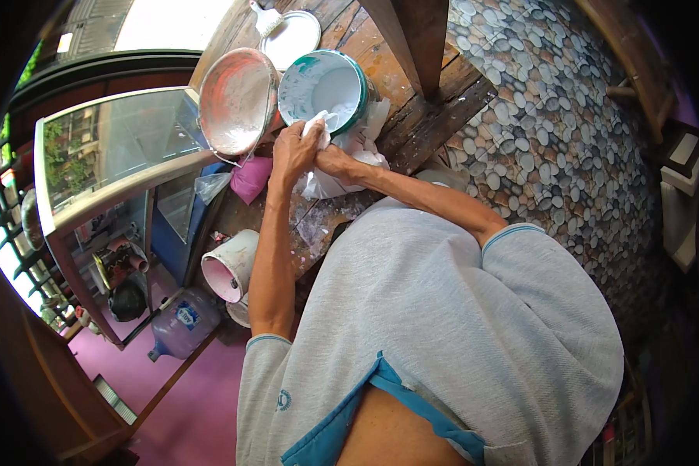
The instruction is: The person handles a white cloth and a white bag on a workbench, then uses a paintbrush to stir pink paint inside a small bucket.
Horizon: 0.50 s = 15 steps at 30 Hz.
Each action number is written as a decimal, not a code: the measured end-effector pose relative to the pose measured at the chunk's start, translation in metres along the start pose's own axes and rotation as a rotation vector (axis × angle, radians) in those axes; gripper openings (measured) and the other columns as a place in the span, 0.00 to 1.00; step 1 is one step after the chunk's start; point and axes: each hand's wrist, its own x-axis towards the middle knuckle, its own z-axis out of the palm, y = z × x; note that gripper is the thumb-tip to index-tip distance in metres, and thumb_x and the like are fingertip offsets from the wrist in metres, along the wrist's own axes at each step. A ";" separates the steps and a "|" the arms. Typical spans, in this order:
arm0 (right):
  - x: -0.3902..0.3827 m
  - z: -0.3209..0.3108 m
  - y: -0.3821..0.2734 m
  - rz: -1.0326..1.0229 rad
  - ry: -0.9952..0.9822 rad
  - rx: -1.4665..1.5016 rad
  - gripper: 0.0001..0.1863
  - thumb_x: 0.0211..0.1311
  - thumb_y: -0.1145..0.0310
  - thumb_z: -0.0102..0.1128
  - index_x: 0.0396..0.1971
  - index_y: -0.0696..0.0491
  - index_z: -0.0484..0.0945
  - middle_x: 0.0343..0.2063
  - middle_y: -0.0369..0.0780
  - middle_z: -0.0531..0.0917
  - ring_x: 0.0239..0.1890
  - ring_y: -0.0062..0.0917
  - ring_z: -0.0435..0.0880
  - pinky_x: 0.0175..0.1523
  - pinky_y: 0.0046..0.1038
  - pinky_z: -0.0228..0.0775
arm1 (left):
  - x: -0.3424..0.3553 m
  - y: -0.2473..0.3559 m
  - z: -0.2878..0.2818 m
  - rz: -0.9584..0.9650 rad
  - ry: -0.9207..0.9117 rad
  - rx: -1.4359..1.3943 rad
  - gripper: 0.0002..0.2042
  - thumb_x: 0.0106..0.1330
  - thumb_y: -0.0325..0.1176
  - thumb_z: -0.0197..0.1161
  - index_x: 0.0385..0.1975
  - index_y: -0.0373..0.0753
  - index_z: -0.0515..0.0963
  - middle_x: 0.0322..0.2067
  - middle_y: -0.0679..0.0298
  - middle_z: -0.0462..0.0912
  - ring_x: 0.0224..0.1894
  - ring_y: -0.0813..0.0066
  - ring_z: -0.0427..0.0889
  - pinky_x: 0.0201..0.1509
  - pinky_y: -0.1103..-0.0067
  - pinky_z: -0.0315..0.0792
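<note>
A crumpled white plastic bag (318, 127) is bunched between my two hands at the near rim of a green-and-white bucket (287, 109). My left hand (293, 149) is closed on its upper part. Beside it, my right hand (334, 161) grips lower down, its fingers partly hidden. More white plastic (330, 185) hangs and lies below my right wrist. White material coats the inside of the bucket, with pale stuff at the bottom. Left of it stands a reddish, white-smeared bucket (237, 101) with a wire handle.
A white lid (291, 43) lies on the paint-spotted wooden table (388, 62), a white-handled brush (266, 19) on it. Near my left forearm are a pink bag (252, 180) and a white pail (231, 264). A glass-topped cabinet (109, 140) stands left; a wooden post (415, 43) rises beyond.
</note>
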 end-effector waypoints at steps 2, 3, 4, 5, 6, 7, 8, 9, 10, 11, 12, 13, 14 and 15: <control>-0.004 0.001 -0.012 0.080 -0.026 0.061 0.18 0.59 0.66 0.50 0.47 0.58 0.71 0.39 0.40 0.77 0.41 0.21 0.74 0.45 0.26 0.69 | -0.003 0.000 -0.003 0.001 0.003 0.070 0.19 0.58 0.48 0.60 0.32 0.35 0.80 0.27 0.50 0.81 0.31 0.56 0.81 0.37 0.69 0.72; -0.006 0.002 -0.020 0.158 -0.045 0.124 0.20 0.61 0.64 0.51 0.52 0.55 0.69 0.44 0.37 0.76 0.45 0.19 0.73 0.49 0.24 0.67 | -0.004 -0.001 -0.004 0.015 -0.006 0.033 0.19 0.57 0.48 0.61 0.32 0.35 0.80 0.27 0.49 0.81 0.32 0.55 0.82 0.38 0.68 0.72; -0.007 0.004 -0.020 0.159 -0.047 0.124 0.20 0.61 0.64 0.51 0.52 0.55 0.69 0.44 0.37 0.76 0.45 0.19 0.73 0.49 0.24 0.67 | -0.005 0.000 -0.003 0.027 -0.018 -0.004 0.19 0.56 0.48 0.61 0.33 0.36 0.80 0.28 0.49 0.82 0.33 0.54 0.82 0.38 0.67 0.72; -0.008 0.007 -0.021 0.116 -0.008 0.085 0.18 0.59 0.66 0.48 0.48 0.58 0.70 0.40 0.41 0.77 0.42 0.23 0.74 0.47 0.27 0.68 | -0.005 0.000 -0.003 0.025 -0.018 -0.004 0.19 0.56 0.48 0.61 0.33 0.36 0.80 0.28 0.49 0.82 0.33 0.54 0.82 0.38 0.67 0.72; -0.008 0.008 -0.021 0.072 0.032 0.046 0.18 0.58 0.68 0.46 0.45 0.62 0.71 0.36 0.46 0.79 0.40 0.27 0.76 0.46 0.30 0.68 | -0.004 0.001 -0.003 0.022 -0.022 -0.014 0.18 0.56 0.47 0.61 0.33 0.36 0.80 0.29 0.48 0.82 0.33 0.53 0.82 0.39 0.66 0.72; -0.007 0.007 -0.019 0.072 0.033 0.047 0.18 0.58 0.68 0.46 0.45 0.62 0.71 0.36 0.46 0.79 0.40 0.27 0.76 0.46 0.30 0.68 | -0.003 0.002 -0.002 0.021 -0.027 -0.022 0.17 0.55 0.45 0.61 0.33 0.36 0.80 0.29 0.48 0.82 0.33 0.51 0.81 0.39 0.66 0.72; -0.006 0.005 -0.016 0.053 0.021 0.001 0.18 0.58 0.68 0.46 0.45 0.62 0.71 0.37 0.45 0.78 0.41 0.27 0.75 0.46 0.30 0.68 | -0.002 0.003 -0.002 0.021 -0.028 -0.021 0.17 0.55 0.45 0.61 0.33 0.36 0.80 0.29 0.48 0.82 0.33 0.51 0.81 0.39 0.66 0.72; -0.005 0.003 -0.014 0.033 0.009 -0.044 0.18 0.57 0.68 0.46 0.45 0.61 0.71 0.38 0.45 0.78 0.42 0.27 0.75 0.46 0.30 0.68 | -0.002 0.003 -0.001 0.058 -0.014 0.039 0.17 0.56 0.44 0.60 0.33 0.35 0.80 0.30 0.47 0.81 0.35 0.49 0.81 0.40 0.64 0.72; -0.005 0.002 -0.012 0.032 0.013 -0.043 0.18 0.57 0.68 0.46 0.45 0.61 0.71 0.38 0.45 0.78 0.42 0.27 0.75 0.46 0.30 0.68 | 0.000 0.004 0.000 0.096 0.000 0.099 0.16 0.56 0.44 0.59 0.34 0.35 0.79 0.30 0.46 0.81 0.36 0.47 0.80 0.41 0.63 0.72; -0.004 0.002 -0.010 0.028 0.015 -0.027 0.17 0.58 0.68 0.46 0.45 0.61 0.71 0.38 0.45 0.78 0.42 0.26 0.75 0.46 0.30 0.68 | 0.001 0.004 0.001 0.099 -0.003 0.100 0.16 0.56 0.44 0.59 0.34 0.35 0.79 0.30 0.46 0.81 0.36 0.47 0.80 0.41 0.63 0.72; -0.003 0.001 -0.009 0.023 0.017 -0.011 0.17 0.58 0.69 0.47 0.45 0.60 0.71 0.39 0.44 0.77 0.42 0.25 0.74 0.46 0.30 0.68 | 0.003 0.004 0.002 0.119 0.003 0.159 0.16 0.57 0.43 0.57 0.33 0.35 0.79 0.31 0.45 0.80 0.37 0.46 0.80 0.42 0.62 0.71; -0.005 0.001 -0.014 0.025 0.016 -0.011 0.17 0.58 0.69 0.47 0.45 0.60 0.71 0.39 0.44 0.77 0.42 0.25 0.74 0.46 0.30 0.68 | 0.004 0.003 0.003 0.135 0.013 0.217 0.16 0.57 0.43 0.55 0.32 0.35 0.79 0.32 0.43 0.80 0.38 0.45 0.79 0.43 0.61 0.71; -0.008 0.001 -0.019 0.065 0.012 0.038 0.17 0.58 0.69 0.47 0.46 0.60 0.70 0.40 0.44 0.77 0.42 0.24 0.73 0.46 0.29 0.67 | 0.006 0.003 0.003 0.133 0.013 0.216 0.16 0.57 0.43 0.55 0.32 0.35 0.79 0.32 0.43 0.80 0.38 0.45 0.79 0.43 0.61 0.71; -0.011 0.002 -0.024 0.105 0.007 0.087 0.17 0.58 0.70 0.47 0.47 0.59 0.70 0.41 0.43 0.76 0.42 0.23 0.72 0.47 0.28 0.67 | 0.007 0.002 0.002 0.138 0.003 0.247 0.16 0.58 0.43 0.54 0.32 0.34 0.78 0.32 0.42 0.79 0.39 0.44 0.78 0.44 0.60 0.70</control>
